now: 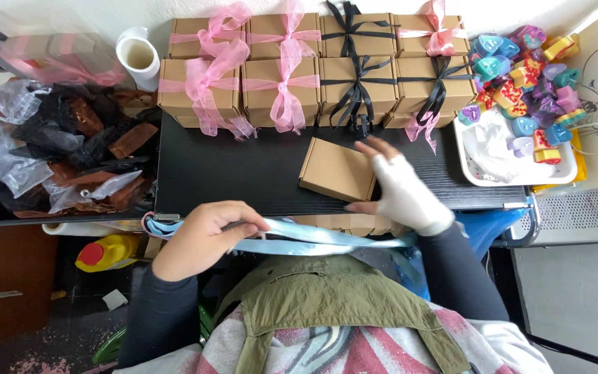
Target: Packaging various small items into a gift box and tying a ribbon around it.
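Blue ribbon [313, 239] sits pinched in my left hand [202, 232]; my right hand [399, 190], fingers spread, touches the brown box [337, 170].

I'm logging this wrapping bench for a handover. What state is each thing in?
Plain cardboard box: closed, no ribbon, right hand resting on it.
Light blue ribbon: loose, stretched out, pinched in left hand.
Stacked boxes: closed, tied with pink or black bows.
White tray: partly filled with colourful heart-shaped pieces.

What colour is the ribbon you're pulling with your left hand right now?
Light blue. The ribbon runs from the left hand toward the right hand, seen in the head view.
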